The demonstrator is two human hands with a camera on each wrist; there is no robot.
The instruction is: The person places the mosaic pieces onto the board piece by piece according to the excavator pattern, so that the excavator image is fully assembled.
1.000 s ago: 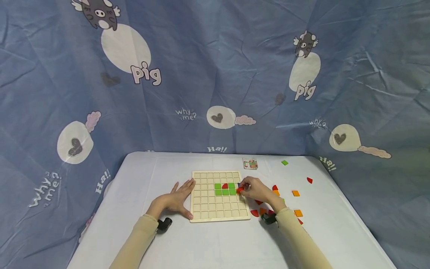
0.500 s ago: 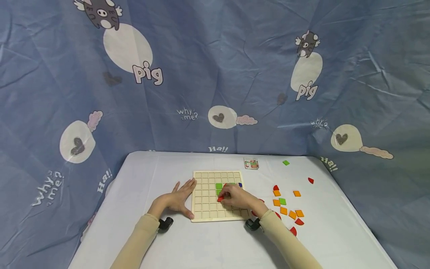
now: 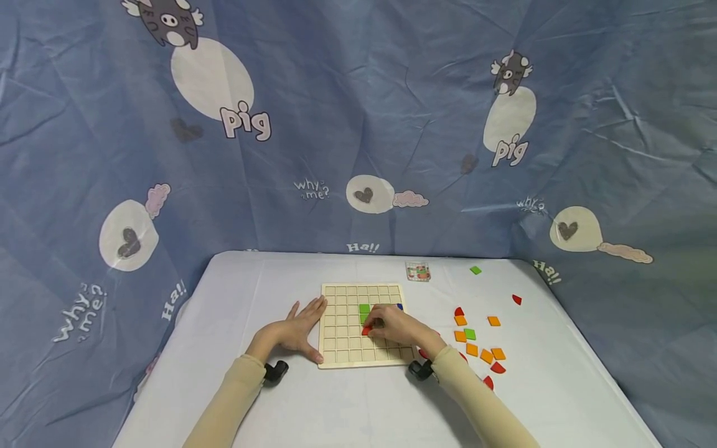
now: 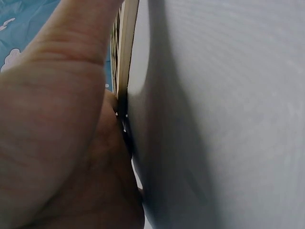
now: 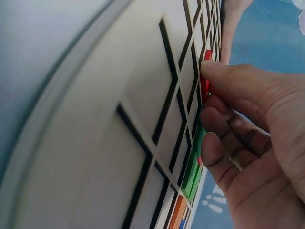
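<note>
My right hand pinches a red quarter-round tile between thumb and fingers, low over the grid of the pale wooden board. In the right wrist view the red tile stands at the thumb tip, just past green tiles set in the squares. Two green squares show left of the hand, and a blue piece sits by the board's right edge; the hand covers the tiles between. With fingers spread, my left hand rests along the board's left edge.
Right of the board lie loose orange squares, red quarter-rounds and a green square. Behind it is a small patterned card. Farther off lie another green tile and a red one. A blue cloth hangs behind the table.
From the board's right edge, my right hand has carried the red tile left and nearer to me, then stayed almost still over the last half second. The left hand keeps its place.
</note>
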